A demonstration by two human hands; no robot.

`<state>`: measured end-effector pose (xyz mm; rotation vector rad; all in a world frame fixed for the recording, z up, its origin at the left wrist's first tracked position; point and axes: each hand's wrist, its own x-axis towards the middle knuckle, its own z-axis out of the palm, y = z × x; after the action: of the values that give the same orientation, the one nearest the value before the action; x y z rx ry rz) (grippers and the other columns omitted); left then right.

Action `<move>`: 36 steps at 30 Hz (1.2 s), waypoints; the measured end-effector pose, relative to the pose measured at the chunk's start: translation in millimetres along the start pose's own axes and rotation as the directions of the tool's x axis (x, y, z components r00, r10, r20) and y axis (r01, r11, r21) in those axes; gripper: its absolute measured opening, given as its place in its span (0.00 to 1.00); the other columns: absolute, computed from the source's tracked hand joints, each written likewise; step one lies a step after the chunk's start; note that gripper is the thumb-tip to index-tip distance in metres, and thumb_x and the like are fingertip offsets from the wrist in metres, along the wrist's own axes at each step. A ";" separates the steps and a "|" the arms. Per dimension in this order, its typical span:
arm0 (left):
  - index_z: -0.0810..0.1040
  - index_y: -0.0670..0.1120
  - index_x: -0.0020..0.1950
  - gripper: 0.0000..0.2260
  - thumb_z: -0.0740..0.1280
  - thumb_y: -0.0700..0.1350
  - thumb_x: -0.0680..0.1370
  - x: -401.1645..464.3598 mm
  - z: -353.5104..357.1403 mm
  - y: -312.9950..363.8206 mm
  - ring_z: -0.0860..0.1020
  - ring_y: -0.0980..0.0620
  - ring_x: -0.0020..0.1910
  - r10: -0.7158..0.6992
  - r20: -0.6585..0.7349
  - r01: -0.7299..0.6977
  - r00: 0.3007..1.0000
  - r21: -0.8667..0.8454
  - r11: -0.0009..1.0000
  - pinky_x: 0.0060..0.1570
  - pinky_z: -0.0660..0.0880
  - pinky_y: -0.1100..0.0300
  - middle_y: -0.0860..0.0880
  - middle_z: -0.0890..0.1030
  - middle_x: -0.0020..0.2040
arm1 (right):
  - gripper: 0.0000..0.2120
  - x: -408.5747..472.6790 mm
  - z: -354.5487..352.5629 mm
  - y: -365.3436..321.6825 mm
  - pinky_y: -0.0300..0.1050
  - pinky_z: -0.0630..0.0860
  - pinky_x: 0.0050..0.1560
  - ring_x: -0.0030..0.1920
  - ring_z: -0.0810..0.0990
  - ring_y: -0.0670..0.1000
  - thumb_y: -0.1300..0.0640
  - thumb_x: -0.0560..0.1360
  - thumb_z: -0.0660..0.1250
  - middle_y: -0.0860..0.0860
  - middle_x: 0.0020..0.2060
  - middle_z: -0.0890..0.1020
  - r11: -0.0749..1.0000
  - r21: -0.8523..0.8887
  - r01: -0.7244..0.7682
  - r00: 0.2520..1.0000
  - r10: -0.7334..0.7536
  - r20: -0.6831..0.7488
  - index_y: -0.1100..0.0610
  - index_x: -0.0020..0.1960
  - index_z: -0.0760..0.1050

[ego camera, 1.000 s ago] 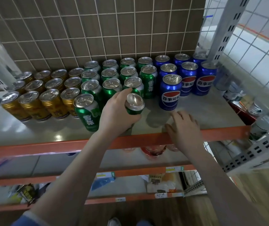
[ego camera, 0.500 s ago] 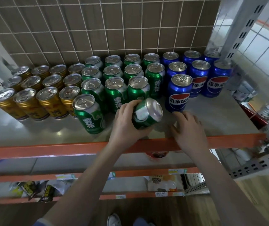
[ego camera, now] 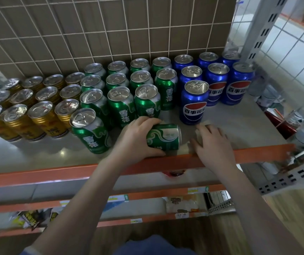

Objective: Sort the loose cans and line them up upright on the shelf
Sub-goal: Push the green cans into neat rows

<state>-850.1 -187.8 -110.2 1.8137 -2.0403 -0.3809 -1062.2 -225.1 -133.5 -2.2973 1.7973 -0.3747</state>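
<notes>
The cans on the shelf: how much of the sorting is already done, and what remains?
Mostly done: the gold cans, green cans and blue cans stand upright in separate groups on the shelf. In hand: the left hand grips one green can lying on its side near the front edge; the right hand rests beside it. Left: stand that can upright with the green group.

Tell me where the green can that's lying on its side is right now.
In the head view, the tipped green can lies near the shelf's orange front rail, gripped by the left hand, just in front of the upright green cans, with the right hand beside it.
</notes>
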 end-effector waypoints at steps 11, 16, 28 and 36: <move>0.69 0.53 0.65 0.32 0.77 0.48 0.64 -22.8 -16.0 -12.7 0.75 0.50 0.53 -0.031 0.057 0.040 0.998 -0.163 0.986 0.52 0.75 0.53 0.50 0.73 0.58 | 0.18 2.7 4.2 2.1 0.52 0.65 0.60 0.60 0.69 0.58 0.49 0.77 0.62 0.56 0.57 0.74 0.997 -0.075 0.036 0.999 -0.036 0.005 0.55 0.64 0.72; 0.70 0.56 0.58 0.29 0.77 0.55 0.62 -23.7 -40.7 6.1 0.76 0.57 0.47 -0.057 -0.034 0.052 0.998 -0.139 0.989 0.45 0.73 0.65 0.60 0.75 0.51 | 0.15 2.2 6.5 5.6 0.53 0.67 0.56 0.57 0.70 0.60 0.51 0.76 0.63 0.58 0.53 0.75 0.995 -0.082 0.064 0.998 -0.066 -0.024 0.58 0.60 0.74; 0.73 0.55 0.66 0.30 0.76 0.55 0.66 7.0 -63.8 52.4 0.72 0.54 0.61 0.125 0.088 -0.134 0.988 0.097 0.986 0.59 0.69 0.57 0.54 0.76 0.62 | 0.17 -0.2 5.2 10.7 0.52 0.66 0.59 0.59 0.70 0.57 0.50 0.77 0.60 0.56 0.56 0.74 0.996 -0.029 0.080 0.997 -0.081 -0.019 0.57 0.62 0.73; 0.75 0.55 0.65 0.27 0.75 0.55 0.66 24.3 -69.0 70.9 0.74 0.58 0.57 0.126 0.093 -0.140 0.988 0.165 0.976 0.54 0.70 0.62 0.58 0.78 0.60 | 0.14 -2.8 5.4 15.4 0.49 0.66 0.56 0.56 0.71 0.55 0.51 0.78 0.59 0.54 0.53 0.76 0.991 0.011 0.130 0.990 -0.129 -0.061 0.57 0.57 0.75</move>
<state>-884.0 -199.3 -14.8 1.7696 -2.3000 -0.2516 -1075.3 -226.0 -143.6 -2.4241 1.6700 -0.4817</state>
